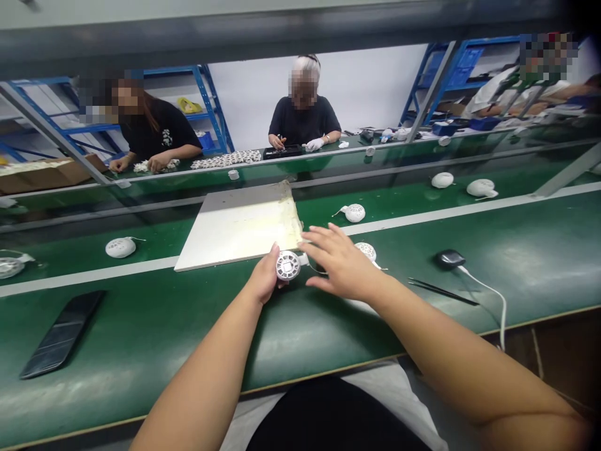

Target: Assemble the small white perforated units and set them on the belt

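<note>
My left hand [265, 275] grips a small white round device [288, 266] by its side, with its slotted, spoked face turned up toward me. A short white tab and a thin cord stick out from its right side. Just right of it, my right hand [339, 260] hovers with fingers spread, holding nothing. Behind that hand, partly covered by it, lies another white round device [365, 252]. A white board [239, 222] with a worn, yellowed right edge lies beyond my hands.
More white round devices [355, 213] sit along the green belt. On the right are black tweezers [444, 291] and a small black device [449, 259] with a white cable. A long dark object [63, 333] lies left. Across the bench, several people [304, 119] work behind a metal frame.
</note>
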`<state>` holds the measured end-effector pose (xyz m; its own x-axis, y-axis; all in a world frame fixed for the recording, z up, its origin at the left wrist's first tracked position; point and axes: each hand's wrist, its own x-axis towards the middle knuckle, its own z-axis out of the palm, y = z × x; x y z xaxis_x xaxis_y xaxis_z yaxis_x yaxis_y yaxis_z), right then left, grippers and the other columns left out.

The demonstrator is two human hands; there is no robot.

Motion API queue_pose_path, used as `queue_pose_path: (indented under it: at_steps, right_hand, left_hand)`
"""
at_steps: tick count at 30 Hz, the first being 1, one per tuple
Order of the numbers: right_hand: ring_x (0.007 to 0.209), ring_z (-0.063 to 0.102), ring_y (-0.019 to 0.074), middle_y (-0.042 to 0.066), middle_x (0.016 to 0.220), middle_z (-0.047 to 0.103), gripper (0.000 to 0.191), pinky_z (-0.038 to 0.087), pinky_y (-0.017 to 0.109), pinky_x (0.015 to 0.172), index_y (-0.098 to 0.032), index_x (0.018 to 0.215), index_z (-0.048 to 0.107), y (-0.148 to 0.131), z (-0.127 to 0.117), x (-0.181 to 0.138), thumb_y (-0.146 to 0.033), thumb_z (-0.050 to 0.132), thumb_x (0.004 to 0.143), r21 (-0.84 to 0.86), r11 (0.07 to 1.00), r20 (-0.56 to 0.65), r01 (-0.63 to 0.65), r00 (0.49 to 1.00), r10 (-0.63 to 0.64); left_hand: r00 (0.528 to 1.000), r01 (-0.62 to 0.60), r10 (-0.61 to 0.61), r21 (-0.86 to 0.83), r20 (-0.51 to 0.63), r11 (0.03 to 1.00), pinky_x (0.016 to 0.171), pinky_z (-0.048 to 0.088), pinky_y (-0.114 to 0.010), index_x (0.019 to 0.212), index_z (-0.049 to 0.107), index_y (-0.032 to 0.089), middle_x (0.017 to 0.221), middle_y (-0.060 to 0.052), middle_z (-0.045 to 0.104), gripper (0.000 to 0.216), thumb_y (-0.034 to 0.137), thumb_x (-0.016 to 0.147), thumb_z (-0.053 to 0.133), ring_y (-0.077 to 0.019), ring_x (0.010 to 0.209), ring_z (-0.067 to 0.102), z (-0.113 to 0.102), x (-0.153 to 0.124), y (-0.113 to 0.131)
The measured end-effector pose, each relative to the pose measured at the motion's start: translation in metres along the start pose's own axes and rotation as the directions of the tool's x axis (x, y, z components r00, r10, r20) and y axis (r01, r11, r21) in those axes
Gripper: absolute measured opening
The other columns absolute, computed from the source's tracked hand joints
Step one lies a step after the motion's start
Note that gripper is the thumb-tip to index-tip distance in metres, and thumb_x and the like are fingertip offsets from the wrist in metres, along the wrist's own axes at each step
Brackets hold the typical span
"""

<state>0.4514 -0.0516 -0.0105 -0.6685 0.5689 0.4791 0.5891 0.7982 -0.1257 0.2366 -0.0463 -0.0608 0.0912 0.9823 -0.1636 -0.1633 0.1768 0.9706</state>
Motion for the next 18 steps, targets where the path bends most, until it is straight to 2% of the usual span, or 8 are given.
queue_pose_path:
  at_steps: [3,6,8,9,10,12,14,18]
  right_hand:
    - [0.123,0.057,0.0330,0.014,0.131,0.063,0.057,0.035,0.056,0.112,-0.021,0.135,0.054,-0.015,0.011,0.015,-0.035,0.072,0.082,0.150,0.988,0.087,-0.035,0.996,0.022]
    - [0.113,0.062,0.0318,0.015,0.127,0.065,0.057,0.048,0.050,0.099,-0.020,0.130,0.057,-0.013,0.029,0.018,-0.038,0.074,0.079,0.379,0.878,0.053,-0.291,0.954,0.294]
    - [0.108,0.065,0.0283,0.014,0.128,0.065,0.057,0.052,0.045,0.093,-0.019,0.129,0.056,-0.010,0.041,0.017,-0.041,0.074,0.079,0.622,0.676,0.098,-0.394,0.897,0.432]
    - [0.103,0.067,0.0259,0.013,0.125,0.066,0.054,0.053,0.043,0.091,-0.019,0.127,0.056,-0.011,0.048,0.016,-0.042,0.072,0.081,0.731,0.546,0.149,-0.410,0.877,0.457]
    - [0.099,0.068,0.0239,0.012,0.120,0.067,0.050,0.054,0.040,0.088,-0.019,0.123,0.056,-0.013,0.054,0.015,-0.044,0.071,0.082,0.808,0.422,0.202,-0.412,0.865,0.459]
    - [0.095,0.068,0.0218,0.010,0.112,0.069,0.045,0.055,0.038,0.086,-0.018,0.114,0.057,-0.018,0.063,0.013,-0.045,0.072,0.081,0.875,0.263,0.266,-0.406,0.859,0.438]
    - [0.090,0.067,0.0200,0.008,0.104,0.069,0.043,0.055,0.036,0.083,-0.018,0.108,0.058,-0.023,0.069,0.012,-0.050,0.070,0.082,0.884,0.212,0.302,-0.416,0.856,0.420]
    - [0.088,0.065,0.0182,0.008,0.104,0.066,0.046,0.057,0.034,0.077,-0.021,0.105,0.055,-0.025,0.071,0.012,-0.064,0.046,0.093,0.911,0.192,0.225,-0.365,0.829,0.511]
  left_hand:
    - [0.993,0.067,-0.070,0.033,0.091,0.997,0.032,0.029,-0.020,0.087,0.064,0.012,0.054,-0.003,0.058,0.081,0.087,0.082,0.032,-0.0105,0.037,0.047,0.001,-0.005,0.003]
    - [0.990,-0.064,0.059,0.040,0.130,0.997,0.041,0.042,-0.023,0.104,0.064,0.012,0.074,-0.010,0.069,0.091,0.088,0.082,0.019,-0.0142,0.052,0.059,-0.003,-0.006,0.007]
    - [0.952,-0.306,0.301,0.112,0.056,0.945,0.067,0.056,-0.029,0.120,0.061,0.014,0.109,-0.015,0.070,0.086,0.083,0.086,0.026,-0.0204,0.087,0.069,-0.005,-0.008,0.009]
    - [0.903,-0.428,0.428,0.174,0.036,0.887,0.083,0.056,-0.034,0.127,0.059,0.015,0.124,-0.016,0.065,0.081,0.080,0.088,0.030,-0.0232,0.106,0.066,-0.004,-0.009,0.010]
    - [0.846,-0.525,0.531,0.238,0.046,0.817,0.096,0.052,-0.037,0.129,0.059,0.016,0.133,-0.016,0.061,0.076,0.076,0.090,0.035,-0.0250,0.119,0.060,-0.004,-0.011,0.010]
    - [0.772,-0.622,0.628,0.321,0.099,0.714,0.104,0.045,-0.040,0.122,0.066,0.016,0.129,-0.015,0.063,0.064,0.068,0.094,0.039,-0.0262,0.122,0.058,-0.001,-0.014,0.011]
    - [0.781,-0.607,0.619,0.337,0.082,0.720,0.097,0.048,-0.038,0.105,0.071,0.015,0.111,-0.013,0.069,0.053,0.058,0.098,0.042,-0.0243,0.107,0.064,0.000,-0.017,0.011]
    - [0.878,-0.463,0.477,0.199,-0.026,0.863,0.078,0.052,-0.032,0.092,0.073,0.015,0.097,-0.010,0.073,0.044,0.050,0.098,0.048,-0.0213,0.087,0.067,0.004,-0.017,0.010]
